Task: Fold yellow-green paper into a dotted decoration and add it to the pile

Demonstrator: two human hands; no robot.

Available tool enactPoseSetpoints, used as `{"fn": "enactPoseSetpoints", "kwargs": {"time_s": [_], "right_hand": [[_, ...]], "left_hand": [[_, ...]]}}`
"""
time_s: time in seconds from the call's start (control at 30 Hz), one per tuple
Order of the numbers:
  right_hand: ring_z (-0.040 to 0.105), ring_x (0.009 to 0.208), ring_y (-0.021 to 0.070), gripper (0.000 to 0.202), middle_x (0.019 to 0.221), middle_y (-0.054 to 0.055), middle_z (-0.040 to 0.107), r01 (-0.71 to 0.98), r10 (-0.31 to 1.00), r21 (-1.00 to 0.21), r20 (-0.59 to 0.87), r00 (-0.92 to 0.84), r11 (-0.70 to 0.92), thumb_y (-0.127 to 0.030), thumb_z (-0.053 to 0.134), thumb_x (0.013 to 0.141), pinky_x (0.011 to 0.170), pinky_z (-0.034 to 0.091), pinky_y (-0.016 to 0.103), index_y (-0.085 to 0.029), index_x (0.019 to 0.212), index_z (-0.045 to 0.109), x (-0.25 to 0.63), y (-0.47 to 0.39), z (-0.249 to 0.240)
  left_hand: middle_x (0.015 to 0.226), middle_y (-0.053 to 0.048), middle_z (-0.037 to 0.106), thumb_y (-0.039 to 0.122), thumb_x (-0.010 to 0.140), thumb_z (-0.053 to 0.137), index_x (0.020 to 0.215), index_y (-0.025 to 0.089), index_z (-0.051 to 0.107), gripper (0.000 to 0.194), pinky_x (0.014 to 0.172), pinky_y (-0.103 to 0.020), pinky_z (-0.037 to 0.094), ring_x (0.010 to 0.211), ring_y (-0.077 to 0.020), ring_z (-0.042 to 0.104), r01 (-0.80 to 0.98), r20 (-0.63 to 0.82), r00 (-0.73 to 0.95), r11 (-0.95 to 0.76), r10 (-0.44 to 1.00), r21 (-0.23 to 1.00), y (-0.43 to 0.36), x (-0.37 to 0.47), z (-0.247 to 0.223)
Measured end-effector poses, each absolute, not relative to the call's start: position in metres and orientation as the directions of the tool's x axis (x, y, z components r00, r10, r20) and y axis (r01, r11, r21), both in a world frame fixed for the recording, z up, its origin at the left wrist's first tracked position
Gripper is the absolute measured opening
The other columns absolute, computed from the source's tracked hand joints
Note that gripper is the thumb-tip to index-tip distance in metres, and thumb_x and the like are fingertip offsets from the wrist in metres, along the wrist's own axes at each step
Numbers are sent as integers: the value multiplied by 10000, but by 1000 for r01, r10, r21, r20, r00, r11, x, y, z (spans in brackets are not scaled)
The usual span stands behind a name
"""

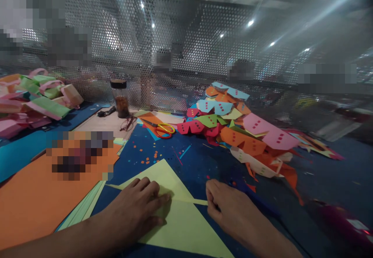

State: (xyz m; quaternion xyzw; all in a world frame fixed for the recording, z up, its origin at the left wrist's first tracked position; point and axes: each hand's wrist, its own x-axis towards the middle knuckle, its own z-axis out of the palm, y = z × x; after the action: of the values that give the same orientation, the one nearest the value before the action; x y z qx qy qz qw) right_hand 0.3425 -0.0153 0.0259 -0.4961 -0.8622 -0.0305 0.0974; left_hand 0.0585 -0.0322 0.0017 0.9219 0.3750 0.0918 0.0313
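Observation:
A pale yellow-green sheet of paper (186,227) lies with one corner pointing away from me on the blue table. My left hand (142,207) presses on it, fingers slightly bent and apart, with the palm hidden. Across the sheet to its right edge runs a narrow yellow paper strip (200,202); whether it is joined to the sheet I cannot tell. Closed at the strip's right end is my right hand (224,203), pinching it just off the sheet. Beyond the sheet lie scissors (163,130) with yellow and red handles.
Folded colored paper shapes with punched holes (253,141) are heaped at right. Large orange paper (26,207) covers the left, near a pile of paper pieces (43,102). A lidded jar (121,100) stands before the perforated metal screen (186,40). Paper scraps (151,156) dot the table.

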Motion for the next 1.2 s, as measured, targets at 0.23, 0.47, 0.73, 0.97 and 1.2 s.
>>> {"fn": "enactPoseSetpoints", "kwargs": {"time_s": [0.23, 0.47, 0.73, 0.97, 1.2], "right_hand": [[601, 683, 168, 157, 772, -2, 619, 837, 854, -217, 270, -444, 503, -77, 565, 857, 579, 387, 273, -226, 816, 540, 325, -17, 40], [636, 966, 223, 191, 1025, 27, 673, 687, 749, -300, 225, -623, 661, -154, 714, 902, 907, 454, 386, -235, 1056, 636, 313, -16, 19], [602, 866, 216, 43, 936, 24, 661, 668, 685, -168, 272, -676, 725, -167, 634, 969, 785, 421, 354, -210, 961, 637, 311, -14, 8], [594, 840, 203, 102, 905, 28, 656, 649, 642, -89, 293, -709, 756, -158, 556, 1003, 764, 403, 342, -189, 932, 623, 310, -16, 8], [581, 831, 195, 112, 896, 26, 656, 648, 630, -39, 286, -722, 761, -176, 557, 1006, 773, 386, 344, -186, 915, 622, 309, -15, 8]], "left_hand": [[1079, -48, 637, 395, 911, 718, 1371, 271, 527, 513, 796, -426, 472, 930, -275, 576, 670, 187, 709, -732, 680, 125, -32, 57, 1], [1037, -37, 641, 354, 933, 689, 1313, 259, 575, 407, 783, -382, 471, 901, -242, 568, 659, 247, 703, -741, 667, 128, -32, 56, -3], [987, -58, 651, 209, 1002, 539, 1114, 203, 667, 170, 774, -369, 506, 864, -214, 565, 605, 310, 689, -755, 655, 251, -27, 47, -7], [925, -44, 668, 208, 1061, 423, 1062, 188, 657, 235, 748, -339, 514, 841, -198, 578, 579, 387, 663, -767, 640, 277, -20, 42, -12], [876, -34, 646, 246, 1074, 407, 942, 195, 622, 258, 694, -322, 475, 798, -194, 579, 614, 404, 614, -732, 678, 294, -17, 35, -13]]}}
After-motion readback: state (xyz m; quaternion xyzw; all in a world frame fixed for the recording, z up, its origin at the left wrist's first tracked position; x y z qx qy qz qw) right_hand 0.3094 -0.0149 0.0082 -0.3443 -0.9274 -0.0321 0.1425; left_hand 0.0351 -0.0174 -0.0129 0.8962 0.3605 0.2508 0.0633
